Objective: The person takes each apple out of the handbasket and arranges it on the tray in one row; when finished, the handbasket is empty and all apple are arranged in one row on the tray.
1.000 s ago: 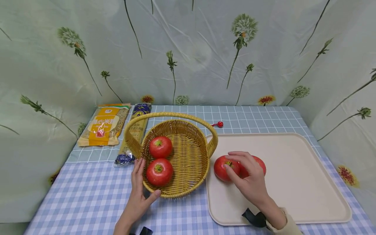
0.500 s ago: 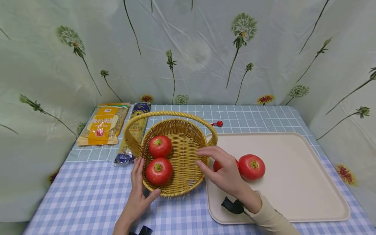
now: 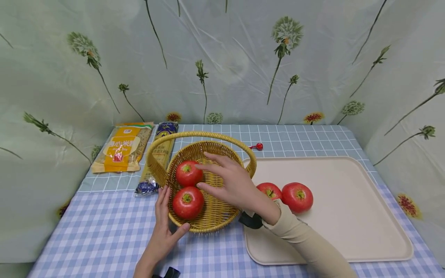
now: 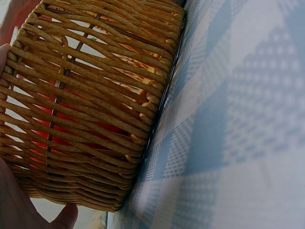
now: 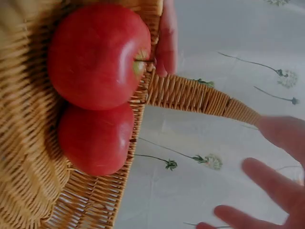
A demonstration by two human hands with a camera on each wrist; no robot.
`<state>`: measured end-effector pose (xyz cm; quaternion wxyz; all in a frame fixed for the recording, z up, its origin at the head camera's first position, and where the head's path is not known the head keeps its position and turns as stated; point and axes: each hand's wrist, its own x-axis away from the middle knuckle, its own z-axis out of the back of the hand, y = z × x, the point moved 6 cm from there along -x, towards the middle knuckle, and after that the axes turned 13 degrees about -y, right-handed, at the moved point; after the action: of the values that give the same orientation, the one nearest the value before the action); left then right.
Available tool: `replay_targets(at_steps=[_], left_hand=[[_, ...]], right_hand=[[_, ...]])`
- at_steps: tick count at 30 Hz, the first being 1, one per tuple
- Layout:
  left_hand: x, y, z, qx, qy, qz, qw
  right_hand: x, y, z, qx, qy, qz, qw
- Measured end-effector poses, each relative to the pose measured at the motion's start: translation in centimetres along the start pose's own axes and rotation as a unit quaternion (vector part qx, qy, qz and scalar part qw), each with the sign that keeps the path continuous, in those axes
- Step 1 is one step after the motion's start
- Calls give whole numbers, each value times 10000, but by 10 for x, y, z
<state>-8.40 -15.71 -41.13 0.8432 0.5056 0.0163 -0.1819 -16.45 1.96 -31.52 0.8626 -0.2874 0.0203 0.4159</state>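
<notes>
A yellow wicker basket (image 3: 212, 230) with an arched handle holds two red apples, the far apple (image 3: 186, 173) and the near apple (image 3: 188, 203), side by side at its left. My left hand (image 3: 162, 236) rests against the basket's left front side, its fingers along the outer wall and its thumb at the front rim. Over the basket, my right hand (image 3: 232, 184) holds nothing, fingers spread toward the apples. In the right wrist view its fingers (image 5: 274, 183) stand apart from them. Two more apples, left (image 3: 269, 190) and right (image 3: 297, 197), sit on the beige tray (image 3: 354, 216).
Behind the basket's left side lie a yellow food bag (image 3: 121, 148) and a long pasta packet (image 3: 161, 154). A small red object (image 3: 258, 146) lies behind the tray. The checkered tablecloth (image 3: 101, 231) covers the table, with a flower-printed curtain (image 3: 236, 77) around it.
My right hand has moved left from above the tray's apples to over the basket, with nothing in it. The left hand, the basket and the apples stay in place.
</notes>
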Motion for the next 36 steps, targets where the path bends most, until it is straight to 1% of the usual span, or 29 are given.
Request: replay_targets(at_steps=[3,5,7,9,14,16,18,25,28,32,33,36], left_hand=[[0,6,1,-16,20,-69,10000],[0,5,1,-28,17,-52,10000],[0,2,1,-52,7,17,10000],[0,-6,-1,-86,-13,99,9999],[3,-33,-4,-163,-25,79,9998],[4,-38,-4,-165,-17,60,9998],[4,-40,-4,-156,-12,48,9999],[4,-39,-4,-165,-104,71,9998],[4,-39,-4,-153,-50,93,9998],[4,-37,-4,-130,34,33,9999],[3,-34,-4,-113,43,24,9999],[1,-15,-2,-60,73,-47,9999]], right_hand=[[-16,5,-7,162,-598,-373,9974],[-25,9,-11,212,-931,-550,9939],[-34,12,-15,257,-1155,-653,9908],[-42,15,-19,294,-1291,-687,9888],[-57,22,-32,465,-1570,-844,9829],[-62,25,-38,535,-1704,-918,9796],[-65,29,-44,574,-1829,-989,9765],[-70,39,-62,519,-2126,-1235,9679],[-71,43,-67,437,-2199,-1313,9656],[-71,47,-70,234,-2255,-1378,9642],[-71,48,-70,154,-2249,-1381,9644],[-71,49,-71,-20,-2180,-1373,9662]])
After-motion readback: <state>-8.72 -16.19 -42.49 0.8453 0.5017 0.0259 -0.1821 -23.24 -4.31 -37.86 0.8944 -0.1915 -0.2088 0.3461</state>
